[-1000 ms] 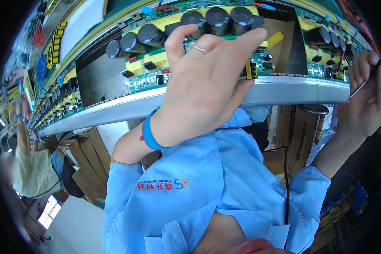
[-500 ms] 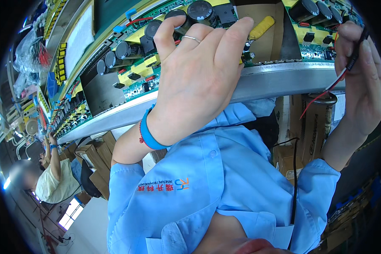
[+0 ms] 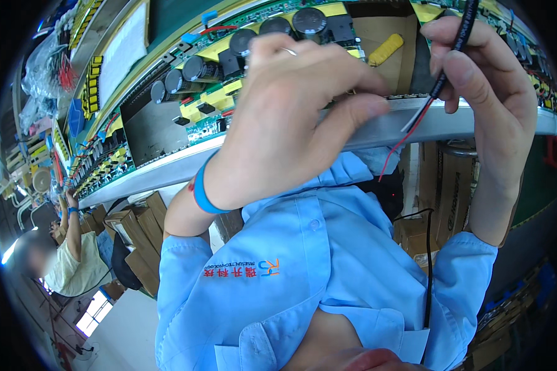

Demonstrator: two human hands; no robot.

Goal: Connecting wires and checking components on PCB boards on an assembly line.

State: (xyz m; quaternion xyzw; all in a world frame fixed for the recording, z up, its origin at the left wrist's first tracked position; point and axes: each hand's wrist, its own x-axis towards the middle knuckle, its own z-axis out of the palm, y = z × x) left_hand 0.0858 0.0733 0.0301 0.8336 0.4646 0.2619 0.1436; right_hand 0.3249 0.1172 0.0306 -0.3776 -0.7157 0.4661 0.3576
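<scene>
Above a grey metal rail [image 3: 442, 123], the right hand [image 3: 498, 86] pinches a black-sheathed cable [image 3: 460, 46]; the left hand [image 3: 294, 111] curves over a circuit board [image 3: 206, 128], its grip indeterminable.

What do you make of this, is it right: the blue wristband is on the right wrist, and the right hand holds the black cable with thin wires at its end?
Wrong wrist: the head view shows the blue wristband on the wrist of the left hand. The right hand does hold the black cable with thin wires at its end.
</scene>
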